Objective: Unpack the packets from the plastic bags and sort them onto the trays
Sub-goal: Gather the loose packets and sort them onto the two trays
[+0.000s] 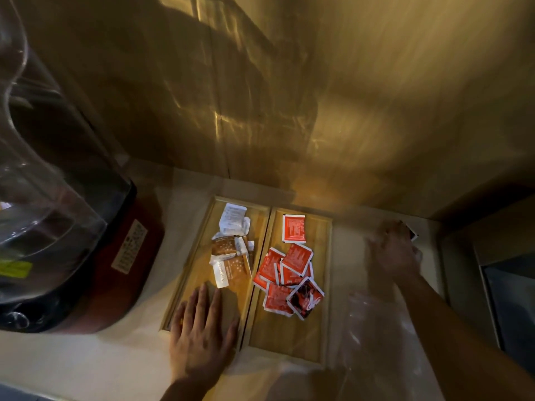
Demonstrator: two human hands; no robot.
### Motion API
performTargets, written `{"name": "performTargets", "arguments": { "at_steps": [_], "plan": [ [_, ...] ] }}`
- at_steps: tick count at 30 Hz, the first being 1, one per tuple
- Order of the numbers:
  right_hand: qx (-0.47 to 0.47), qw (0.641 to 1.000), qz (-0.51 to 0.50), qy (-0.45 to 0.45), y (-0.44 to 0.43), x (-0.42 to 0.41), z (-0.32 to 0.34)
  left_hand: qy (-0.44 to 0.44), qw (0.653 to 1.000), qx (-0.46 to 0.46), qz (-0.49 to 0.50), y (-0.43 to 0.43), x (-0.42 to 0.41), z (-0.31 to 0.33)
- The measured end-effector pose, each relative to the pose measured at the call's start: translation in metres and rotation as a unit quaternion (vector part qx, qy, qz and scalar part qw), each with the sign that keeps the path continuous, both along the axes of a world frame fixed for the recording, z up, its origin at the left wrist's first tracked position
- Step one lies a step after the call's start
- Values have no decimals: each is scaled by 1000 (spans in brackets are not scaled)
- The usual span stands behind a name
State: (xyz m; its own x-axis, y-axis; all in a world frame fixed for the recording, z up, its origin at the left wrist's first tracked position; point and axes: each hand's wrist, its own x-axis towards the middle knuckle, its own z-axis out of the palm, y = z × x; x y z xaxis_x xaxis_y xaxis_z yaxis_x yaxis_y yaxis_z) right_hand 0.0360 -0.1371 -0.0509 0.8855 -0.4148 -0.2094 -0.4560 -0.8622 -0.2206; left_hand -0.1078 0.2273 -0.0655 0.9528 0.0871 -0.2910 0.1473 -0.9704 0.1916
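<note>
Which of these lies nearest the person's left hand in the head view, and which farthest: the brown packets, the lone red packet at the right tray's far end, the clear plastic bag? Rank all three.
From the left hand:
1. Brown packets, left tray, just beyond the fingertips.
2. Lone red packet, right tray's far end.
3. Clear plastic bag, on the counter right of both trays.

my left hand (199, 331): bare, no rings or glove | my right hand (393, 253): bare, motion-blurred | both forearms unsleeved

Open counter strip between right wooden tray (325, 285) and flat clear plastic bag (373, 328). Blocked at left by big red appliance with clear plastic cover (95, 256). Bare near halves on both trays, left wooden tray (191, 273) partly covered by flat left hand (199, 334).
</note>
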Motion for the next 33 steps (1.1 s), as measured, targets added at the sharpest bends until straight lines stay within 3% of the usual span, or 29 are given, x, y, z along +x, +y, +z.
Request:
{"name": "performTargets", "arguments": {
  "at_steps": [4,7,11,16,22,25,30,33],
  "plan": [
    [17,999,26,44,-15,-5,-11,-35,999,-11,16,-3,1,0],
    [29,998,63,3,2,-17,-7,-55,998,1,22,-7,2,1],
    [124,987,98,-3,42,-39,-1,-49,998,14,25,-10,4,4],
    [-12,984,164,-68,59,-48,11,-17,999,0,29,-9,5,5],
    [113,993,31,-6,49,-10,16,-3,999,-30,25,-8,5,5],
    [109,993,28,46,44,-1,15,-11,999,-40,15,-6,5,2],
    [151,987,-1,54,41,-1,4,-11,999,-48,9,-5,5,1],
    [213,977,-9,8,48,-8,7,-8,998,-54,7,-5,5,2]
  ]
}}
